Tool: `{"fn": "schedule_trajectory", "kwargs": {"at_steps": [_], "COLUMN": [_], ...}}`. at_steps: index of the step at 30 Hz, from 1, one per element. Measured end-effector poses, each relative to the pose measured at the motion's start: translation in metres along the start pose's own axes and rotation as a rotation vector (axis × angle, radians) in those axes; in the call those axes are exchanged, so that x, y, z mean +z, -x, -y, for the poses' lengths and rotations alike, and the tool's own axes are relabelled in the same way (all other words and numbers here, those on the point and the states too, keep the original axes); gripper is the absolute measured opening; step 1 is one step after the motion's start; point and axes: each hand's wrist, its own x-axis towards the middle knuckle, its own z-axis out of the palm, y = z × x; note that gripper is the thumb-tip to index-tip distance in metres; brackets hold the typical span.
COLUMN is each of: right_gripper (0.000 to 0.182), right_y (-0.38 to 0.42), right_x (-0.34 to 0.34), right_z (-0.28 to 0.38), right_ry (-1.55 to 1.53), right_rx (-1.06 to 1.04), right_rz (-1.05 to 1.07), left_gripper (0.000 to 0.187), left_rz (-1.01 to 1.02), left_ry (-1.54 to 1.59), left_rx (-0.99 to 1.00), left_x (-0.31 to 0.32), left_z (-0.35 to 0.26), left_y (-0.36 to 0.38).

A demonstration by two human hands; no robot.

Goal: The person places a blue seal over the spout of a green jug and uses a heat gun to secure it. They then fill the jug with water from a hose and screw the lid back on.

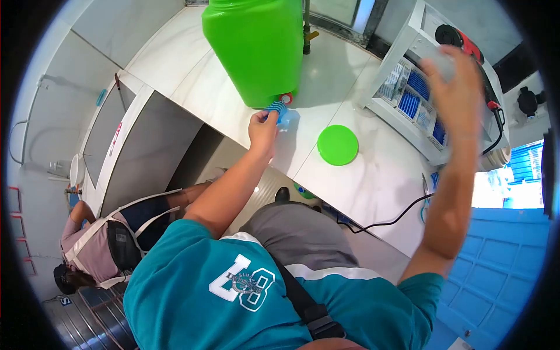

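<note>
A big green plastic container (256, 46) stands on the white counter (192, 70). It has a small blue tap (279, 107) with a red ring at its base. My left hand (262, 129) reaches out and pinches this tap. A clear, bluish plastic item (290, 121) sits right beside the fingers, too blurred to name. My right hand (458, 87) is raised in front of a white shelf unit (402, 46), its fingers curled round a pale translucent object (436, 60) that is motion-blurred. My teal shirt with a number fills the bottom of the view.
A round green lid (338, 144) lies on the counter between my arms. The shelf unit holds blue packets (409, 104) and a red-black power tool (461, 38). A black cable (385, 221) trails off the counter. A person in an apron (111, 239) bends at the left. Blue panels (507, 251) stand at the right.
</note>
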Motion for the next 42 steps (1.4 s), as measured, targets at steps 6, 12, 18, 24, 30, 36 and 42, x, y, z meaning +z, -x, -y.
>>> {"fn": "schedule_trajectory", "kwargs": {"at_steps": [6,12,18,24,30,36,42], "right_gripper": [0.087,0.089,0.071,0.051,0.051,0.042,0.043], "right_y": [-0.102,-0.104,-0.074,0.015,0.091,0.142,0.16], "right_x": [-0.009,-0.014,-0.033,-0.081,-0.064,-0.016,0.027], "right_z": [-0.151,-0.163,-0.15,-0.087,-0.032,-0.028,-0.014], "right_ry": [0.403,-0.022,-0.469,-1.133,-1.266,-1.154,-1.195], "right_rx": [0.267,0.502,0.512,0.43,0.473,0.442,0.574], "right_rz": [0.423,0.671,0.35,0.113,0.247,0.481,0.667], "left_gripper": [0.053,0.055,0.051,0.063,0.078,0.079,0.07], "left_rz": [-0.202,-0.281,-0.355,-0.282,-0.292,-0.255,-0.256], "left_ry": [0.03,0.065,-0.354,-0.434,-0.463,-0.33,-0.429], "left_rx": [0.226,0.168,0.501,0.61,0.631,0.623,0.592], "left_x": [0.033,0.06,0.068,0.062,0.072,0.072,0.073], "left_z": [0.021,0.013,0.026,0.052,0.04,0.049,0.032], "left_y": [-0.02,-0.014,-0.015,-0.014,-0.009,-0.026,-0.008]}}
